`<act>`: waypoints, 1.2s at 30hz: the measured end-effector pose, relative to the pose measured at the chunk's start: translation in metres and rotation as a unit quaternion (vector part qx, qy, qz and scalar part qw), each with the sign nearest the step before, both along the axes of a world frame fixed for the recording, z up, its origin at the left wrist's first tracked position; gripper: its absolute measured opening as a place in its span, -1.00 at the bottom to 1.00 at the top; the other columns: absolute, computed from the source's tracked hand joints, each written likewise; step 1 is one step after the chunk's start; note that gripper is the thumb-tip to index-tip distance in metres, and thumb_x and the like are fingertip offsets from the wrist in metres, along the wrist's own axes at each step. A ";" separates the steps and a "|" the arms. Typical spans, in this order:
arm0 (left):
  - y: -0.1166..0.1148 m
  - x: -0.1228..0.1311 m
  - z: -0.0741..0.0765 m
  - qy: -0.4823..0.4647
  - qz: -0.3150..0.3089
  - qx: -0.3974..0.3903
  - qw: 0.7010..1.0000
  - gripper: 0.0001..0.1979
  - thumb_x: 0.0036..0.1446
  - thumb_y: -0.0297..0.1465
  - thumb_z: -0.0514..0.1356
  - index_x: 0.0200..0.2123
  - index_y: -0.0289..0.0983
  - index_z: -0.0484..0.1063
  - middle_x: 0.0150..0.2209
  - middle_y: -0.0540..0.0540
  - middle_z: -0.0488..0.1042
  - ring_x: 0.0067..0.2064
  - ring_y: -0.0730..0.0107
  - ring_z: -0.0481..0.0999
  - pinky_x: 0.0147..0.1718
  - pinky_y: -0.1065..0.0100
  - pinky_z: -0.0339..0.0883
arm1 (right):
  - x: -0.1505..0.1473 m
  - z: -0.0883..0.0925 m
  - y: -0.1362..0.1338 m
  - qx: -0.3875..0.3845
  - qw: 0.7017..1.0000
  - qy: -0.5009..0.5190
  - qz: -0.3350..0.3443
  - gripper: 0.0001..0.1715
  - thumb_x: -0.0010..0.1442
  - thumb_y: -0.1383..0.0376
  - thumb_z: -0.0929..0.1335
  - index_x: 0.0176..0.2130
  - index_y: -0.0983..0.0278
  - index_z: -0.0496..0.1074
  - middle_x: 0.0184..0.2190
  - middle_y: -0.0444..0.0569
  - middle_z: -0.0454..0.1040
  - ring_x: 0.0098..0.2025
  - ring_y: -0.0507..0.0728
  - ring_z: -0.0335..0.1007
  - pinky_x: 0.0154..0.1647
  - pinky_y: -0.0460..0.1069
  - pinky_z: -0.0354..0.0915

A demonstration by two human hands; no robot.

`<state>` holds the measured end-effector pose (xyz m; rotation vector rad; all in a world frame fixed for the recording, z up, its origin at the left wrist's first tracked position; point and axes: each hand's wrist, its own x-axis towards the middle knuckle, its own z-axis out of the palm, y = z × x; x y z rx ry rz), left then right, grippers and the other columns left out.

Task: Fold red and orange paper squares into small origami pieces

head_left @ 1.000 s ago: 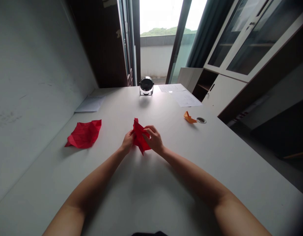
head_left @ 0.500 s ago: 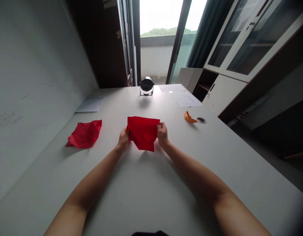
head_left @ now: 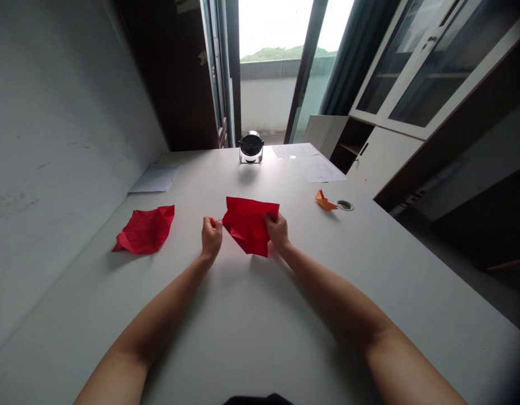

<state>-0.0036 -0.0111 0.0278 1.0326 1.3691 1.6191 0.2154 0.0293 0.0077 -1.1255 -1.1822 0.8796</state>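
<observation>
In the head view, the red paper [head_left: 249, 225] hangs opened out just above the middle of the table [head_left: 243, 337]. Half a second ago both hands stretched it between them, but now only the right hand [head_left: 277, 229] pinches its right edge. The left hand [head_left: 211, 235] has come off, fingers curled closed on nothing just beside the left corner, so the sheet sags and tilts; a second crumpled red sheet [head_left: 145, 229] lies apart at left

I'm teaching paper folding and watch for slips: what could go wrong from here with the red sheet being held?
1. Only the right hand clearly pinches the red sheet; the left hand is curled at its corner, grip unclear, so the sheet may sag or twist.
2. The sheet is heavily creased, so a hard pull might tear it along a fold.
</observation>
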 end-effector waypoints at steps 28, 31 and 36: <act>0.026 -0.017 -0.028 0.069 0.017 -0.065 0.995 -0.86 0.23 -0.30 0.10 -0.33 -0.24 0.29 -0.27 -0.09 0.46 -0.32 0.43 0.44 -0.32 0.40 0.32 | 0.017 -0.005 0.019 -0.017 0.994 0.006 -0.108 -0.57 0.14 -0.06 0.35 -0.33 0.26 0.37 -0.41 -0.03 0.47 -0.41 0.13 0.33 -0.47 -0.03 0.24; 0.023 -0.018 -0.019 0.059 0.008 -0.076 0.995 -0.82 0.23 -0.24 0.10 -0.26 -0.23 0.30 -0.20 -0.10 0.49 -0.29 0.42 0.49 -0.33 0.40 0.33 | 0.016 -0.005 0.018 -0.009 0.996 -0.007 -0.091 -0.58 0.16 -0.06 0.34 -0.34 0.25 0.36 -0.42 -0.05 0.46 -0.42 0.12 0.31 -0.47 -0.04 0.23; 0.022 -0.022 -0.006 0.039 -0.080 -0.126 0.988 -0.59 0.10 -0.08 0.25 -0.12 -0.25 0.36 -0.22 -0.14 0.52 -0.35 0.38 0.51 -0.41 0.41 0.32 | 0.009 0.000 0.010 0.023 0.997 -0.061 -0.042 -0.59 0.19 -0.05 0.32 -0.39 0.23 0.32 -0.48 -0.10 0.41 -0.44 0.09 0.24 -0.46 -0.04 0.21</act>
